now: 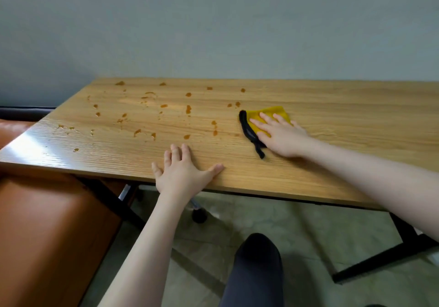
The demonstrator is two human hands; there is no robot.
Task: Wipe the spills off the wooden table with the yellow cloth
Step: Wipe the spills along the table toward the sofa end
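The wooden table (332,116) carries several orange-brown spills (188,109) scattered over its left half, from the far edge to the near left corner. A folded yellow cloth (273,113) with a black edge lies flat near the table's middle. My right hand (281,134) presses down on it with fingers spread, pointing left toward the spills. My left hand (183,171) rests flat and empty on the near edge of the table, fingers apart, just below the nearest drops.
A grey wall stands behind the table. An orange-brown cabinet (47,223) sits at the left, beside and below the table. Black table legs (392,256) and a chair castor (199,215) are underneath. My dark-clothed knee (256,266) is at the bottom.
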